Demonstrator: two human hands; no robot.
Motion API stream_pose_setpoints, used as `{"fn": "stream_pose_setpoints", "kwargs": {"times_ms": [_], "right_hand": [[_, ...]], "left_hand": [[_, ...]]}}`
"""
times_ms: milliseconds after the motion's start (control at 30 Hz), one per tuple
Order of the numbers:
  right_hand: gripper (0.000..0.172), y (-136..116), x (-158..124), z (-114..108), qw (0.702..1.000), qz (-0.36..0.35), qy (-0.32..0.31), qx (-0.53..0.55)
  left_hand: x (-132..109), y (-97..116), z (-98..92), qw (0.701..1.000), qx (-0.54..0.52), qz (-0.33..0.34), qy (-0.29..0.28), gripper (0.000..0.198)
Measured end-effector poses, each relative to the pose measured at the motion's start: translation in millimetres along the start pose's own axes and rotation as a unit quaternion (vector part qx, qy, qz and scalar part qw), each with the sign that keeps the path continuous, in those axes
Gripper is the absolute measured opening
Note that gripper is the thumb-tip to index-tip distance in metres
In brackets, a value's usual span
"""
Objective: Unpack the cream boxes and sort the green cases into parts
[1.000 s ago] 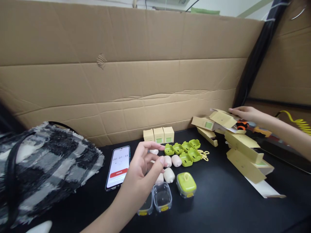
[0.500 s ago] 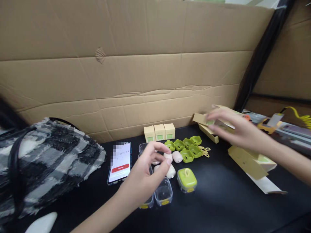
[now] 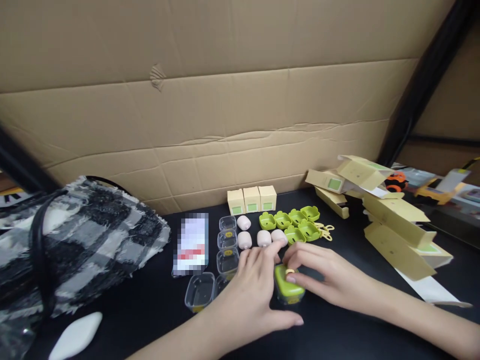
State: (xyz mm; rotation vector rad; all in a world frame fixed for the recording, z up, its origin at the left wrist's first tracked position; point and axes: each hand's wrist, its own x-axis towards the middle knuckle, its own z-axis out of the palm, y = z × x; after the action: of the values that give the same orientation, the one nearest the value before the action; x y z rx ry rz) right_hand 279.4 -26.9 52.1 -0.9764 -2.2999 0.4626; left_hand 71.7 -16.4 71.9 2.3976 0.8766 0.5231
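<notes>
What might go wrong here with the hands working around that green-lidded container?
The right hand has its fingertips at the loop on the green lid; a tug might shift it.
The left hand is close to the pale rounded pieces and clear containers; a sweep could knock them.
The opened cartons lie loosely heaped, so a bump might slide them.

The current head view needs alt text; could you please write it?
The right hand touches the top of a green-lidded box, the left hand open beside it. Around them on a black table lie clear containers, white pieces, green parts and cartons.
</notes>
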Motion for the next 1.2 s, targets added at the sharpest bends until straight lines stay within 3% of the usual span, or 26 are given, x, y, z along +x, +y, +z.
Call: {"fn": "stream_pose_setpoints", "kwargs": {"times_ms": [133, 333, 433, 533, 667, 800, 867, 933, 1000, 1100, 1133, 1200], "right_hand": [[0.01, -1, 0, 11, 1.0, -0.003, 0.029, 0.011], [0.006, 1, -2, 17, 0.999, -0.007, 0.045, 0.012], [0.008, -2, -2, 15, 0.998, -0.022, 0.06, 0.023], [0.01, -5, -1, 5, 0.985, -0.024, 0.159, 0.065], [0.009, -3, 1, -10, 0.937, 0.018, 0.328, 0.123], [0.011, 7, 2, -11, 0.912, 0.07, 0.351, 0.202], [0.011, 10, 2, -7, 0.915, 0.069, 0.334, 0.214], [0.012, 9, 2, 0, 0.922, 0.055, 0.32, 0.211], [0.01, 5, 0, 7, 0.927, 0.028, 0.305, 0.217], [0.009, -2, -3, 15, 0.937, -0.029, 0.256, 0.236], [0.01, -4, -4, 16, 0.942, -0.048, 0.235, 0.234], [0.011, -6, -7, 15, 0.954, -0.076, 0.206, 0.205]], "left_hand": [[1, -6, 9.2, 0.998, 0.034, 0.037, 0.026, 0.078], [5, -1, 7.9, 0.995, 0.094, -0.045, -0.013, 0.079], [6, 2, 6.3, 0.993, 0.1, -0.054, -0.029, 0.076], [6, 0, 6.4, 0.992, 0.107, -0.05, -0.033, 0.076], [4, -4, 6.6, 0.995, 0.083, -0.045, -0.027, 0.075], [2, -2, 1.8, 0.998, 0.06, -0.004, 0.015, 0.08], [3, 1, -1.6, 0.998, 0.014, -0.012, 0.065, 0.063], [6, 3, -3.4, 0.988, -0.114, -0.076, 0.077, 0.037], [10, 3, -1.5, 0.931, -0.321, -0.171, -0.006, 0.031], [15, 1, 7.1, 0.764, -0.581, -0.233, -0.159, 0.053], [15, 1, 10.0, 0.722, -0.626, -0.231, -0.182, 0.056], [13, 3, 13.2, 0.682, -0.672, -0.224, -0.182, 0.056]]}}
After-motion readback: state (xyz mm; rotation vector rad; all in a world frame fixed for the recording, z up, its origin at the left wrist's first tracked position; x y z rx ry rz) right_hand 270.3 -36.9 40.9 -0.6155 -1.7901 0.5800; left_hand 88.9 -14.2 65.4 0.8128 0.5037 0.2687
